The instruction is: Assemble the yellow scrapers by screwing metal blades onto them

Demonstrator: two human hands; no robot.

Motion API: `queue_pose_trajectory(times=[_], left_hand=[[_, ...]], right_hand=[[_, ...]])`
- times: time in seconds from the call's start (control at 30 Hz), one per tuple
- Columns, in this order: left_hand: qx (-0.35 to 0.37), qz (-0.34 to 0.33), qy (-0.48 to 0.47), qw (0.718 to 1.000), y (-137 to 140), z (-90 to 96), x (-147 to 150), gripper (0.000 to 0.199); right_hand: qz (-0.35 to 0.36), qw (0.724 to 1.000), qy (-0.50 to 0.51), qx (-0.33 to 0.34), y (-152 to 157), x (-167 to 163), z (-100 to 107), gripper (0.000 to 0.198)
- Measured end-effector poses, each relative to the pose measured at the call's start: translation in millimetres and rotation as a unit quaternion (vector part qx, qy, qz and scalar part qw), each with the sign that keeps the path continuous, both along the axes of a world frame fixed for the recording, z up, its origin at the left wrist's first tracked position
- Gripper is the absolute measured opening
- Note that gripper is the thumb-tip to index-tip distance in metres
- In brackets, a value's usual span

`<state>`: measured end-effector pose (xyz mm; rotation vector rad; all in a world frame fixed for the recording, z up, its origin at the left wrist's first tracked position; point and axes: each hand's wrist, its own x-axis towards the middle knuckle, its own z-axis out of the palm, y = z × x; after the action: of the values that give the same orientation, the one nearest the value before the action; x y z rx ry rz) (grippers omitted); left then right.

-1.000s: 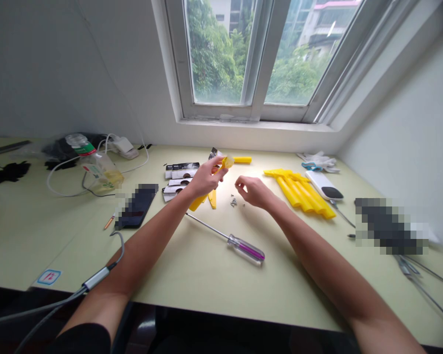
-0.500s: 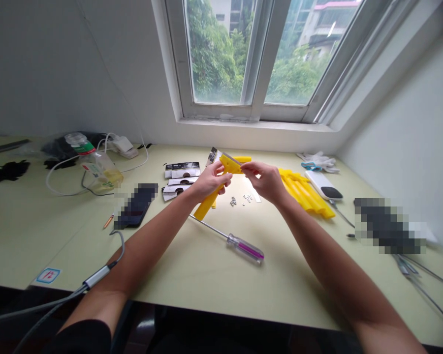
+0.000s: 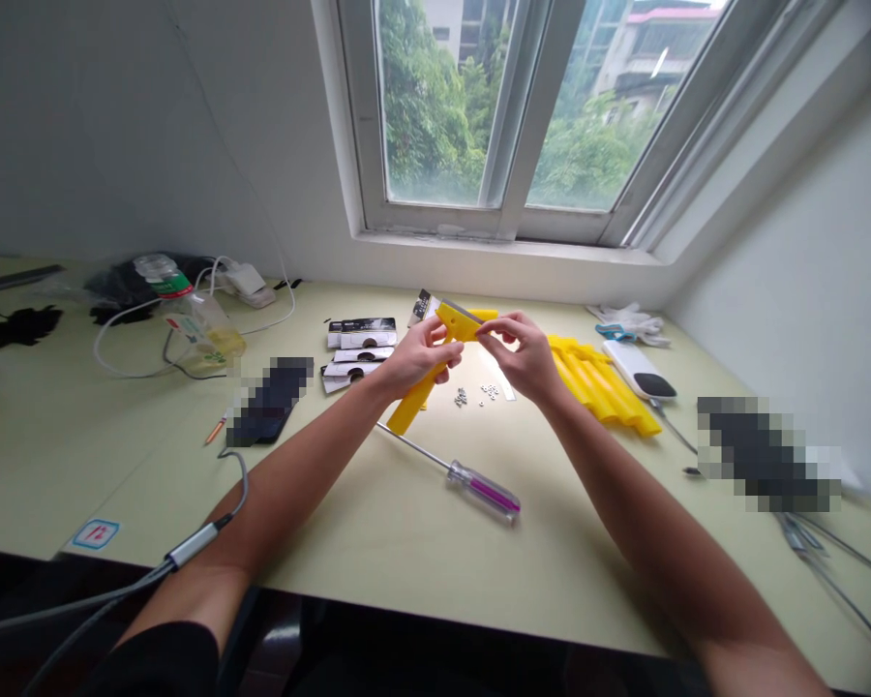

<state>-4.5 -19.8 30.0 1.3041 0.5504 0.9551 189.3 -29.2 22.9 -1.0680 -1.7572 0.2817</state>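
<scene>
A yellow plastic scraper (image 3: pixel 410 405) with a wide head and a thin grey blade strip along its top edge is held up over the table. My left hand (image 3: pixel 422 360) is closed around its handle just below the head. With thumb and fingertips, my right hand (image 3: pixel 524 353) pinches the right end of the head, at the blade strip. Small screws (image 3: pixel 461 397) and nuts (image 3: pixel 489 391) lie in loose groups beneath my hands. A screwdriver (image 3: pixel 483 491) with a clear and purple handle rests in front of them, its shaft tip partly behind the scraper handle.
Several yellow handles (image 3: pixel 602 387) lie at the right beside a white device (image 3: pixel 637 370) and gloves (image 3: pixel 633 324). Small boxes (image 3: pixel 361 334) stack at left. Farther left are a phone (image 3: pixel 272 402), a bottle (image 3: pixel 207 334) and cables. A cable (image 3: pixel 193 547) crosses my left forearm.
The view has shifted slightly. Both hands keep the same hold on the scraper, and nothing on the table has visibly moved.
</scene>
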Motion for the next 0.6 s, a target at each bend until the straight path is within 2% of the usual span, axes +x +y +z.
queue_pose_trajectory(times=[0.13,0.2,0.4,0.47,0.53,0.6], left_hand=[[0.012,-0.006,0.002,1.0,-2,-0.3,1,0.042],[0.017,0.004,0.005,1.0,-4,0.5,2,0.042],[0.011,0.031,0.003,0.999,-7,1.1,7,0.043],[0.007,0.039,-0.012,0.999,-5,-0.1,7,0.042],[-0.002,0.052,-0.031,0.998,-2,-0.9,5,0.042],[-0.015,0.067,-0.047,0.997,2,-0.8,1,0.043]], right_hand=[[-0.01,0.999,0.029,-0.044,2,-1,1,0.007],[-0.006,0.995,0.068,-0.078,4,-1,-1,0.015],[0.088,0.956,0.217,-0.178,8,-6,-10,0.033],[0.09,0.952,0.232,-0.177,8,-6,-9,0.036],[0.053,0.965,0.214,-0.141,5,-4,-1,0.034],[-0.015,0.987,0.122,-0.108,-3,-1,13,0.028]])
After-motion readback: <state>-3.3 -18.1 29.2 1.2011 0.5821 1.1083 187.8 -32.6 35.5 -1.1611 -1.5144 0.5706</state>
